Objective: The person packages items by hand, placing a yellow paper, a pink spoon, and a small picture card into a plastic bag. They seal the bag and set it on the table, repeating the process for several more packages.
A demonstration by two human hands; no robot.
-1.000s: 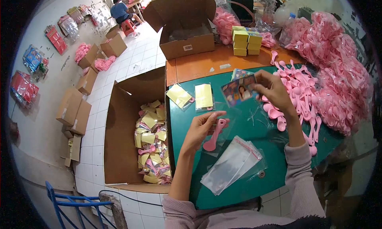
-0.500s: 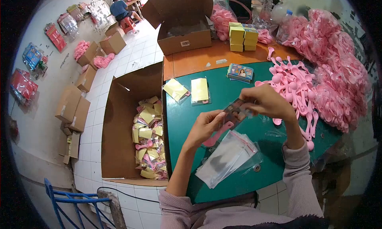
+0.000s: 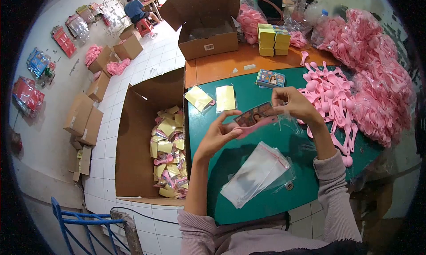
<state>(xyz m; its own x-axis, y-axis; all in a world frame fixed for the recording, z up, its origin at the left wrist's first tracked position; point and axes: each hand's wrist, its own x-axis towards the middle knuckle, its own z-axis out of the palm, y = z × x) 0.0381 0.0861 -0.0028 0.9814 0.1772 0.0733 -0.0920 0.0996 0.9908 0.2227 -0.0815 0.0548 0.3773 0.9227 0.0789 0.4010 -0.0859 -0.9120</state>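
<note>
Left hand [image 3: 217,135]: thumb and fingers closed on left end of pink spoon [image 3: 255,124], held level above green surface [image 3: 266,202]. Right hand [image 3: 295,105]: fingertips pinched on right end of picture card [image 3: 256,116], which lies along the spoon and touches it; clear film around the pair, extent hard to tell. On surface below hands: stack of clear bags [image 3: 257,173]. Beyond hands: card stack [image 3: 270,79], two yellow packets [image 3: 226,98]. Just right of right hand: spoon heap [image 3: 330,93]. On floor, left of surface: open carton [image 3: 133,135] with yellow-and-pink packs inside.
</note>
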